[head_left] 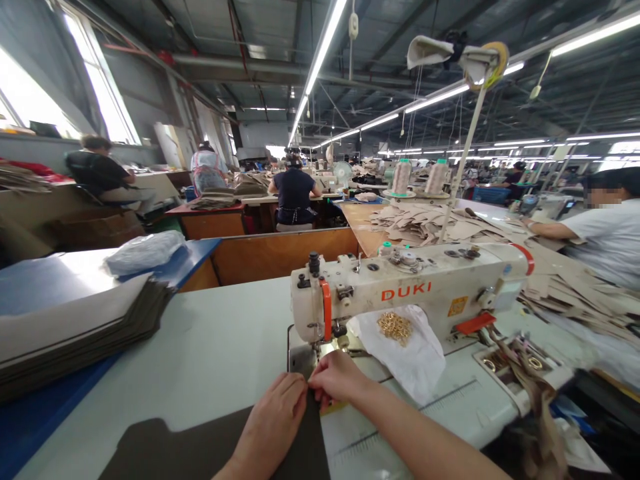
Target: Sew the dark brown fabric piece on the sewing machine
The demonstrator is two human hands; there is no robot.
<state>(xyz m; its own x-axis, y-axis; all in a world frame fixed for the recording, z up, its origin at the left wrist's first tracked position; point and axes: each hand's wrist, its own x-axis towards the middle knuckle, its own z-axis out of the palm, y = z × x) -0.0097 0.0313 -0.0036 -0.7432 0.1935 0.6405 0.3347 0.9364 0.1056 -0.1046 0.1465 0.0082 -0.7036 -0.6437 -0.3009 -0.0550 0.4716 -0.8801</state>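
Observation:
A dark brown flat panel, cloth or leather, lies on the sewing machine's pale table at the front. My left hand is on its upper edge, fingers closed and bent over the material. Touching its fingertips, my right hand is closed in a pinch at the panel's corner; whatever sits between finger and thumb is hidden. Both hands are just in front of the needle area of the white sewing machine. Behind my right hand, gold-coloured rings are heaped on a white plastic bag.
A thick stack of panels is at left on a blue-edged table, near a plastic-wrapped bundle. A small tray with rings and brown strips stands right. Beige cut pieces cover the table behind. A co-worker sits at right.

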